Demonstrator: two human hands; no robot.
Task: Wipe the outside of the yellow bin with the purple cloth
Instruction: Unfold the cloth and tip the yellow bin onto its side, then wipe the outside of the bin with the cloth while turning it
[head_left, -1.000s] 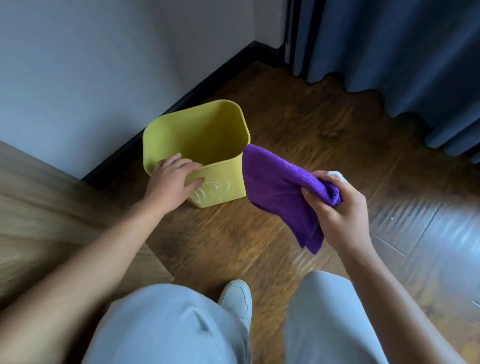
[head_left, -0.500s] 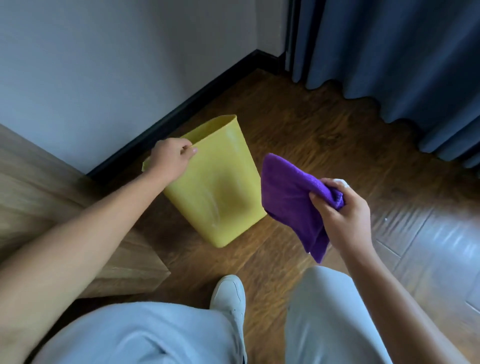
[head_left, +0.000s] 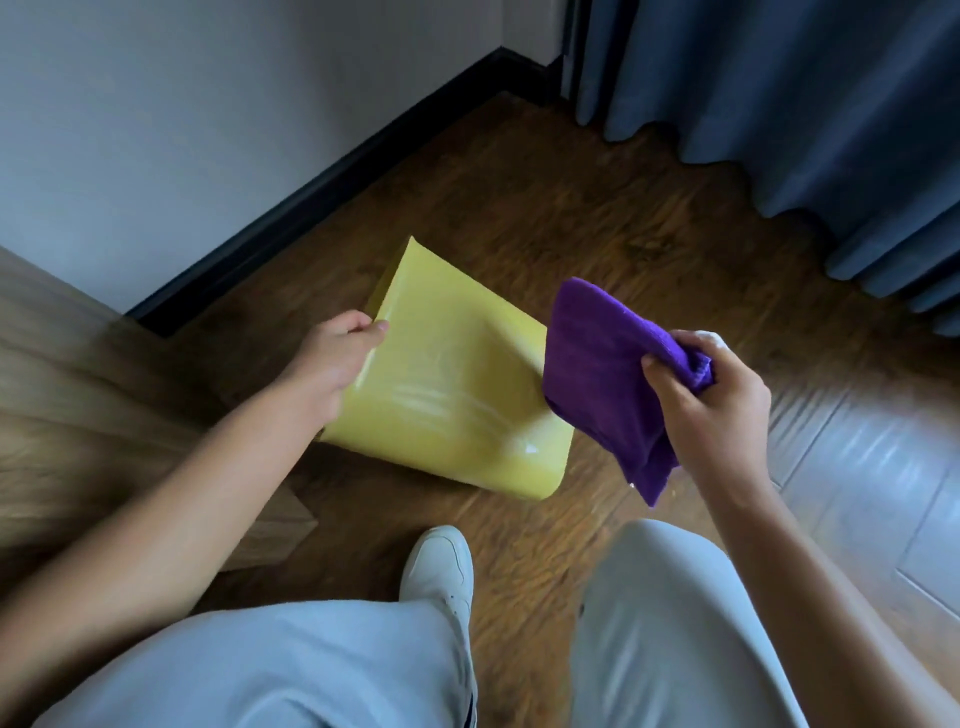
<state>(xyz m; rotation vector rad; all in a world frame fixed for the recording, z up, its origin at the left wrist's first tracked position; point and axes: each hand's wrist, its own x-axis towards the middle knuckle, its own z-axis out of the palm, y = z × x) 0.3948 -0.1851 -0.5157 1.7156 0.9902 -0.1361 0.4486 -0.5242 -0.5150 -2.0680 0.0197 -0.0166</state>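
The yellow bin (head_left: 447, 384) is tipped far over, with its mouth turned away toward the wall and one broad outer side facing up at me. My left hand (head_left: 332, 364) grips its left edge near the rim and holds it tilted above the wooden floor. My right hand (head_left: 711, 405) is closed on a bunched purple cloth (head_left: 608, 379), which hangs just right of the bin, its loose fold level with the bin's right edge. The bin's opening and inside are hidden.
A white wall with a black skirting board (head_left: 332, 192) runs behind the bin. Blue curtains (head_left: 810, 114) hang at the back right. A light wooden furniture panel (head_left: 78, 415) stands at the left. My white shoe (head_left: 441, 566) and grey-trousered knees are below.
My left hand has tipped the bin from upright to nearly lying over, its base swinging toward me. The cloth hand has stayed near the bin's right side.
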